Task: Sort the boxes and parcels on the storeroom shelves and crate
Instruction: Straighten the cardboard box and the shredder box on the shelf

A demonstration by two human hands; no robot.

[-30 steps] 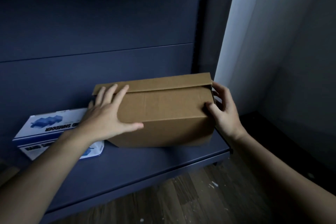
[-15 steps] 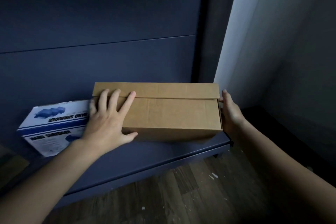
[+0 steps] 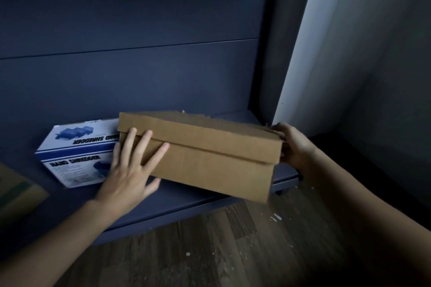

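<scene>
The left grip (image 3: 133,165) is released: straight, spread fingers press the front face of the brown rectangular cardboard box (image 3: 210,158). The right grip (image 3: 295,144) grasps that box's right end. The box lies skewed on the dark blue flat shelf (image 3: 182,201), right front corner overhanging. Advised: swing the right end inward until square, clear of the white-and-blue printed carton (image 3: 77,149) behind its left end.

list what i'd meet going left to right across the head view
tan carton at the left edge → blue and white shredder box → left hand → cardboard box → right hand → pale wall
</scene>
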